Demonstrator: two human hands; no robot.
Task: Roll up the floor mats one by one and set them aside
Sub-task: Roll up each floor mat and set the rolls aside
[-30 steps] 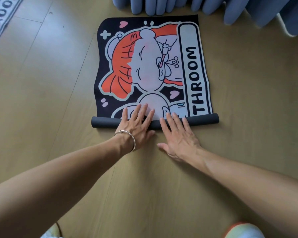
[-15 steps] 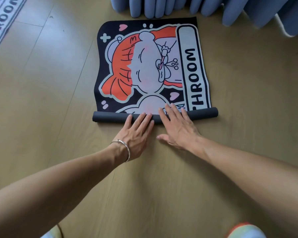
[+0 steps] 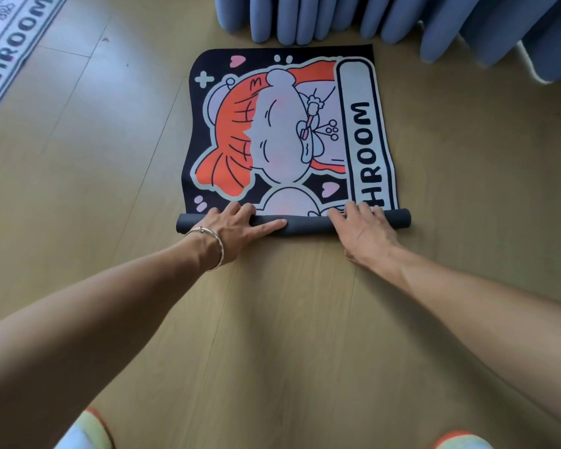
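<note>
Both hands have slid apart along the roll since the earlier pictures, when they lay side by side at its middle. The roll has also crept forward, covering more of the lettering. The left hand now sits near the roll's left end, fingers curled over its top and thumb stretched along its near side. The right hand sits near the right end, fingers bent over the roll and the heel of the palm down on the floor; both hands grip the roll.

On the floor mat, a long white panel with a black outline runs down the right side. Its bold black capitals read "HROOM", with part of a "T" showing just above the roll. A second mat at the upper left edge of the view carries "THROOM" in similar capitals.

The floor mat lies flat on the wooden floor, its near end wound into a slim dark grey roll. Its face is black, with a cartoon figure in pale lilac and bright orange hair, pink hearts and a white cross. Its far edge lies close to the hem of a blue curtain. A silver bracelet circles the left wrist.
</note>
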